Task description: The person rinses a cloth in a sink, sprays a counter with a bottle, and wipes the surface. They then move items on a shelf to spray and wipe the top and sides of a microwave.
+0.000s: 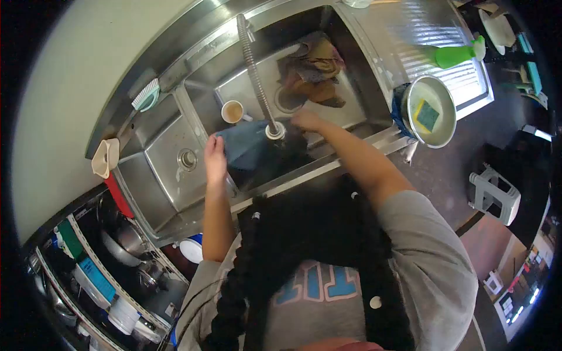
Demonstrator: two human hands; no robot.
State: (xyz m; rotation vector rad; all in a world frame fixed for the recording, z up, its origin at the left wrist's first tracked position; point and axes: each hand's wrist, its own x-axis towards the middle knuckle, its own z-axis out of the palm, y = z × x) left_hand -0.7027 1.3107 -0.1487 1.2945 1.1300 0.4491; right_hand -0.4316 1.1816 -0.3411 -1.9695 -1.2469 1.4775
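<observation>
My left hand [215, 159] grips one edge of a blue-grey cloth [244, 146], which is spread over the sink. Above the cloth hangs the spray head [275, 130] of a coiled metal faucet hose [253, 64]. My right hand [307, 120] is closed to the right of the spray head; what its fingers hold, if anything, is hidden. Beyond the cloth a white mug [233, 112] with brownish liquid stands in the sink. Brown and dark wet cloths [313, 67] lie in the basin past my right hand.
A steel bowl [449, 120] holding a sponge [427, 116] sits at the right edge. A green spray bottle [455, 56] lies on the drainboard. At left are a second basin [158, 181], a brush [146, 95] and a beige container [105, 158]. A grey stool [494, 193] stands at right.
</observation>
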